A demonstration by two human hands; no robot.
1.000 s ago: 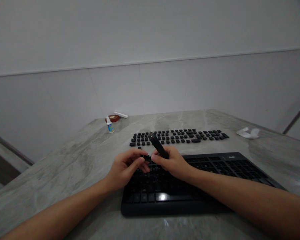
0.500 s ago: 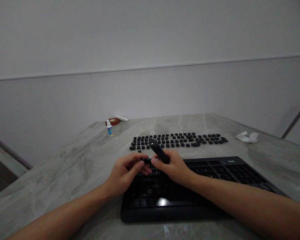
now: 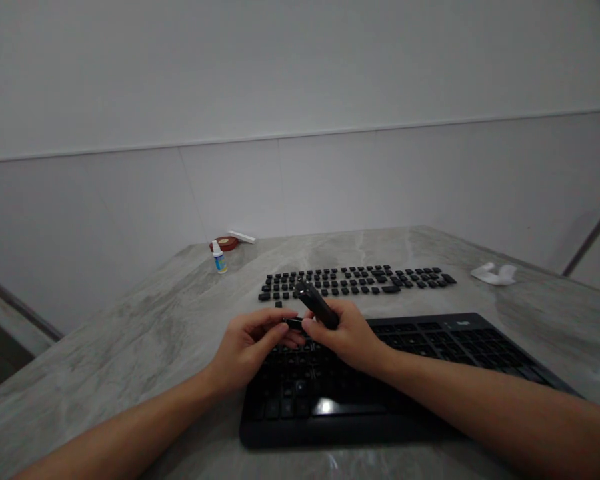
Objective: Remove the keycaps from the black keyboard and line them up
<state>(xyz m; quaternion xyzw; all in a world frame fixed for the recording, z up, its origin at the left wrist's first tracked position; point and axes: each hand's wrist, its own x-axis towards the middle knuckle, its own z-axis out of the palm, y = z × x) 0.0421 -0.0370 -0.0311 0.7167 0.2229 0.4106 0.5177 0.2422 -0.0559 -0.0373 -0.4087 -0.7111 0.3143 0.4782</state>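
I've got the left hand [image 3: 245,347] pinching a dark piece [image 3: 293,323] over the keyboard [image 3: 353,392] — right hand [image 3: 350,333] clamped round a black tool [image 3: 318,305] — keycaps [image 3: 355,291] rowed beyond the keyboard.

A narrow tabletop lane [image 3: 415,301] separates keyboard [image 3: 350,388] and keycaps [image 3: 363,274].

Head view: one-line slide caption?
Over a black keyboard, the left hand pinches a small black piece and the right hand holds a black rod; loose keycaps lie in rows beyond.
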